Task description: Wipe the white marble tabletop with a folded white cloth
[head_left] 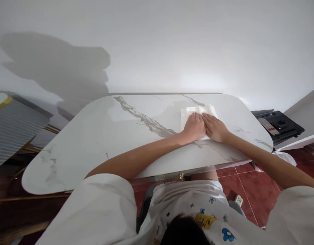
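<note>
A thin white cloth (185, 115), perhaps a soft wipe, lies spread on the marble-patterned white tabletop (82, 143). My left hand (195, 126) presses on the cloth with its fingers bent down and drawn together. Touching it on the right is my right hand (215, 128), whose fingers stretch flat over the cloth toward the left hand. Both palms face down, so the undersides of the fingers are hidden. The cloth's far edge and left corner show beyond the hands.
Behind the table rises a white wall (157, 44). A black open case (280, 126) stands beyond the right end. At left is a grey ribbed piece of furniture (16, 131) with a yellow edge. A white socket block (238, 200) lies on the red tiled floor (261, 194).
</note>
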`<state>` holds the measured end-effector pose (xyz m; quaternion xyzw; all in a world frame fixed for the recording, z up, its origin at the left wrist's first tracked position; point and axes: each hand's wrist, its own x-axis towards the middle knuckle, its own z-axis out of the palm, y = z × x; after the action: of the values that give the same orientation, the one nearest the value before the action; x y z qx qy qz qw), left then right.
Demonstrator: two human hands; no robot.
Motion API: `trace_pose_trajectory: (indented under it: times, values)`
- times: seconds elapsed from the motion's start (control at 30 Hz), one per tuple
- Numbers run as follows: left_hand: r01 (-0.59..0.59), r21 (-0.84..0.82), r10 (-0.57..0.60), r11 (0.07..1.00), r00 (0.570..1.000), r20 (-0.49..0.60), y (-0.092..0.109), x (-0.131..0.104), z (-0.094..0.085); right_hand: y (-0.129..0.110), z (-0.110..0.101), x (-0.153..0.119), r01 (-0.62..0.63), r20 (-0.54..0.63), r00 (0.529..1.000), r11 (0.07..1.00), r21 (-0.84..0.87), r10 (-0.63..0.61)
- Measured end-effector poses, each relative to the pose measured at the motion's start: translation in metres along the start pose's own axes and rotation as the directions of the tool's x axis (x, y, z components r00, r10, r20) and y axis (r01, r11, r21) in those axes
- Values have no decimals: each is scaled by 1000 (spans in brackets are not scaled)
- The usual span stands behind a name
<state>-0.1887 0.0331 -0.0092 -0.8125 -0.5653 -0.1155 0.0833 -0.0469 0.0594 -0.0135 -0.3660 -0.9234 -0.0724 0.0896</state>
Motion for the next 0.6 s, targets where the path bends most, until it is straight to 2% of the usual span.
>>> trace_pose_trajectory:
  times: [0.2, 0.33, 0.47, 0.6]
  values:
    - [125, 15, -123, 992, 990, -74, -67, 29, 13, 8, 15, 83, 29, 37, 999, 999, 33, -30]
    - [163, 21, -160, 986, 980, -114, -101, 53, 27, 20, 29, 127, 28, 16, 999, 997, 73, -29]
    - [206, 1, -205, 979, 973, -103, -116, 83, 37, 41, 42, 158, 7, -16, 1000, 996, 92, -5]
    - [208, -32, -211, 978, 972, -104, -114, 114, 44, 73, 50, 171, 8, -21, 1000, 996, 84, -6]
